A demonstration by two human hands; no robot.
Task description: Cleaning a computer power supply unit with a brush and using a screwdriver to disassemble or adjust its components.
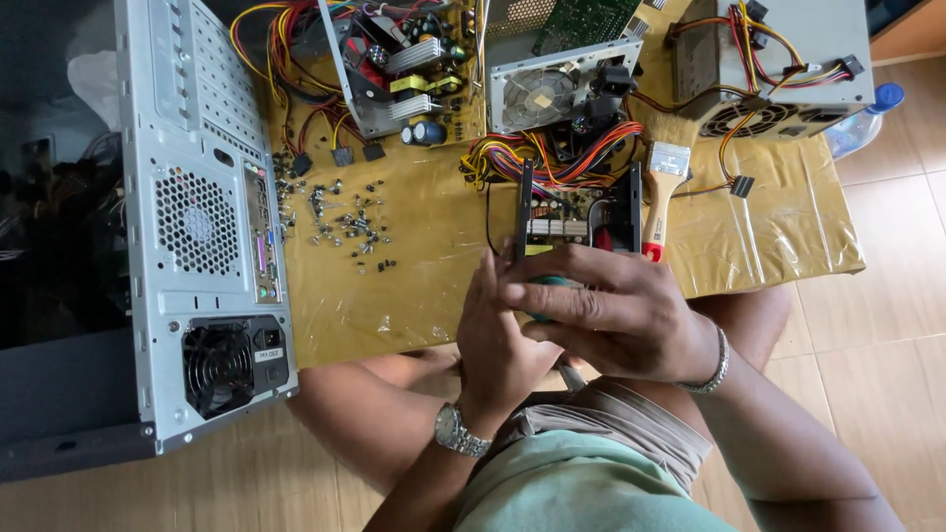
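My left hand (498, 345), with a wristwatch, and my right hand (616, 310), with a metal bracelet, are pressed together over my lap. Between them they grip a teal-handled tool (545, 284), probably a screwdriver; a grey shaft (569, 374) pokes out below the hands. My right fingers wrap over the handle and over my left fingers. Just beyond the hands stands an opened black power supply (581, 212) with its circuit board showing, at the near edge of the yellow plastic-covered surface (434, 286).
A grey computer case (197, 227) lies at the left. Several loose screws (345, 222) are scattered on the yellow cover. A wooden paintbrush (662, 192) lies right of the open unit. More power supplies (552, 89) (778, 59) and wire bundles sit behind; a water bottle (867, 118) is at far right.
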